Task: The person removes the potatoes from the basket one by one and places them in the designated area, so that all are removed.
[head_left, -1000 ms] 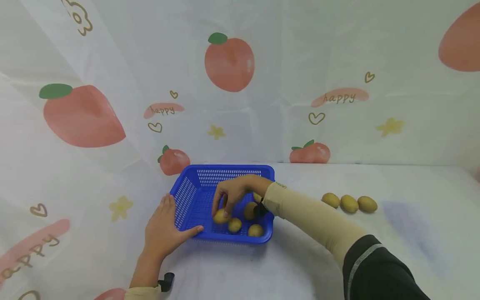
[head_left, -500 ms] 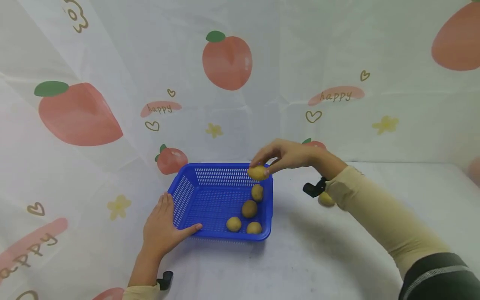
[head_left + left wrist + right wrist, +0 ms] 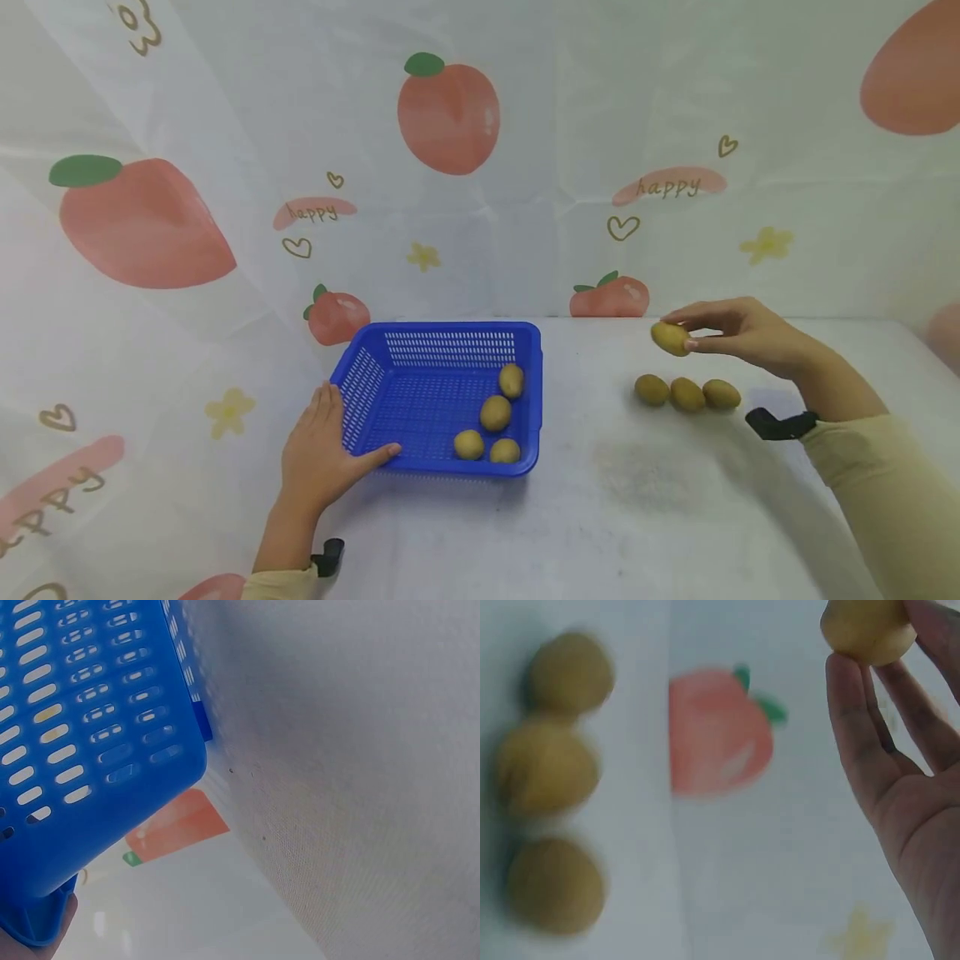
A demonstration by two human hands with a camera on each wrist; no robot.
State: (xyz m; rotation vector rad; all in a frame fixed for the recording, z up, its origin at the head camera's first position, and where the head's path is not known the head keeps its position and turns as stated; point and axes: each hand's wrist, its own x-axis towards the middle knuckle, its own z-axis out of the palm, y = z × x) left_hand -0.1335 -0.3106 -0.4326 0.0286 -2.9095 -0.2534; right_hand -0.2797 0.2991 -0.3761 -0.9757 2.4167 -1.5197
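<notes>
My right hand (image 3: 731, 329) pinches a small yellow-brown potato (image 3: 670, 338) in its fingertips, held above the table just behind a row of three potatoes (image 3: 686, 393). The right wrist view shows the held potato (image 3: 867, 630) at my fingertips (image 3: 855, 697) and the three potatoes (image 3: 551, 769) blurred at the left. A blue perforated basket (image 3: 367, 392) stands left of centre with several potatoes (image 3: 495, 412) in its right part. My left hand (image 3: 322, 454) rests flat against the basket's left front corner, thumb along its front wall. The left wrist view shows the basket's wall (image 3: 90, 750) close up.
A white cloth printed with peaches, hearts and "happy" covers the table (image 3: 645, 517) and hangs as a backdrop (image 3: 525, 167) behind and to the left. A black strap (image 3: 776, 423) sits on my right wrist.
My right hand picked a potato out of the basket, lifted it over the right rim and carried it right to above the row of three potatoes. The left hand stayed on the basket.
</notes>
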